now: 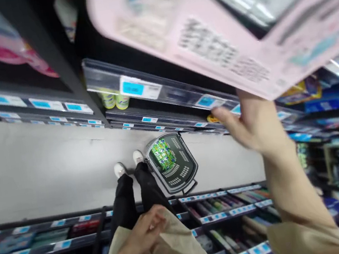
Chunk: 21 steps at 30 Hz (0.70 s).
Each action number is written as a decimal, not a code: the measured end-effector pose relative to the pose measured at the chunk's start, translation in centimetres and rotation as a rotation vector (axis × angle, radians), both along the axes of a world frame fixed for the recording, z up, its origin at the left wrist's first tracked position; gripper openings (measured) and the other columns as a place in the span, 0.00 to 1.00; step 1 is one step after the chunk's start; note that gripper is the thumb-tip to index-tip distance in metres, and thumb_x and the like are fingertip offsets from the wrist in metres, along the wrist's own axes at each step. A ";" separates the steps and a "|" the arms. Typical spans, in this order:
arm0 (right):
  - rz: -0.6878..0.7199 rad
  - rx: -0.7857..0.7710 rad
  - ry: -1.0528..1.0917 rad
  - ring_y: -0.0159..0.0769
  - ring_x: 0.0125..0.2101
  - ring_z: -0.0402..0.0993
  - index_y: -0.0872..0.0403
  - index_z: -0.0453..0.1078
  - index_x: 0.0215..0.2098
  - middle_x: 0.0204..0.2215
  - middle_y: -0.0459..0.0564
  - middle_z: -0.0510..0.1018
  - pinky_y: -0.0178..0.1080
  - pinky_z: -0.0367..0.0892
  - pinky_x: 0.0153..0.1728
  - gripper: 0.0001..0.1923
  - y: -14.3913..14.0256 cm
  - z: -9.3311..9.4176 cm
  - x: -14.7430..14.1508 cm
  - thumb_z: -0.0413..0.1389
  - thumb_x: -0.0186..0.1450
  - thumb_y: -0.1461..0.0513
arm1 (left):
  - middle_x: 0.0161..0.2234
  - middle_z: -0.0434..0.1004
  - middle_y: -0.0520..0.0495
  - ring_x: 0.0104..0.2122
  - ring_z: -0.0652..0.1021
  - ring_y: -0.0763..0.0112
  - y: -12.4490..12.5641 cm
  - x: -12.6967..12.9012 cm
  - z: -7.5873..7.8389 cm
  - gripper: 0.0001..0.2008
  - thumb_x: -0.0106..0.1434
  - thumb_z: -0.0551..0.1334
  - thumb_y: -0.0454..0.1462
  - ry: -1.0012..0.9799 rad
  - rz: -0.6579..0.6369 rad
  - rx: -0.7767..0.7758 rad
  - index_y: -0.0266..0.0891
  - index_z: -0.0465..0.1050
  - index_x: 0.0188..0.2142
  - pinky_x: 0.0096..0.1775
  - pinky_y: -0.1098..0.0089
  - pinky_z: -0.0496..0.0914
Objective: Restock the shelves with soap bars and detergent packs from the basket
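A large pink box (208, 48) with printed text and a clear window fills the upper right, blurred and close to me. My right hand (255, 126) is raised at its lower edge, the fingers hidden behind the box and the thumb standing out to the left. The box appears to be in that hand's grip. Low in front of my waist, my left hand (148, 229) holds nothing, its fingers loosely bent and apart. Beside my feet, a dark shopping basket (181, 172) rests on the floor with a green patterned packet (163, 153) inside.
A shelf edge with a price label (140, 87) runs just below the pink box. Two yellow-green containers (122, 101) stand on the shelf beneath. Behind me, another shelf row (46, 245) holds many goods. Pale floor (49, 163) lies between the rows.
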State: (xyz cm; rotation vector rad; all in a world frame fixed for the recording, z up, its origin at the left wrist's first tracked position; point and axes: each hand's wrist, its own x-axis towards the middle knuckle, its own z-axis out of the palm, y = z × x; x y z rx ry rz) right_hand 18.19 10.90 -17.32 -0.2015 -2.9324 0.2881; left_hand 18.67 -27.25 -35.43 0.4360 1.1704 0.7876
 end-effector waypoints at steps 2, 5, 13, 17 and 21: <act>-0.088 0.026 0.082 0.63 0.74 0.51 0.53 0.62 0.71 0.72 0.61 0.62 0.73 0.52 0.71 0.26 -1.6 -1.6 6.0 0.54 0.79 0.53 | 0.48 0.82 0.43 0.47 0.79 0.60 -0.9 0.3 -1.5 0.26 0.70 0.56 0.54 0.089 -0.091 -0.046 0.43 0.72 0.59 0.48 0.65 0.72; -0.284 -0.051 0.123 0.60 0.70 0.61 0.48 0.64 0.68 0.69 0.59 0.68 0.68 0.64 0.66 0.22 -2.0 -7.1 15.5 0.56 0.77 0.58 | 0.43 0.82 0.45 0.43 0.82 0.63 -0.7 0.7 -4.3 0.20 0.70 0.55 0.49 0.236 -0.236 -0.098 0.43 0.73 0.55 0.44 0.67 0.74; -0.889 -0.540 -0.294 0.57 0.60 0.72 0.56 0.64 0.67 0.59 0.65 0.75 0.59 0.70 0.62 0.23 -6.2 -26.9 36.6 0.53 0.76 0.58 | 0.54 0.78 0.38 0.55 0.79 0.58 8.6 1.5 -12.6 0.18 0.71 0.54 0.35 0.783 -0.838 0.242 0.41 0.72 0.58 0.59 0.59 0.73; -1.054 -0.832 -0.449 0.59 0.57 0.76 0.61 0.68 0.64 0.56 0.69 0.77 0.55 0.70 0.61 0.24 -12.3 -34.6 38.9 0.59 0.71 0.61 | 0.62 0.72 0.37 0.62 0.73 0.54 17.1 2.8 -17.0 0.23 0.68 0.56 0.30 0.947 -1.209 0.408 0.39 0.70 0.62 0.63 0.55 0.71; -1.121 -1.002 -0.349 0.51 0.58 0.76 0.58 0.69 0.63 0.56 0.63 0.79 0.47 0.72 0.61 0.22 -17.6 -40.5 37.3 0.57 0.74 0.58 | 0.65 0.67 0.30 0.66 0.68 0.48 25.0 4.3 -21.6 0.29 0.65 0.59 0.27 1.046 -1.392 0.398 0.33 0.66 0.66 0.64 0.52 0.69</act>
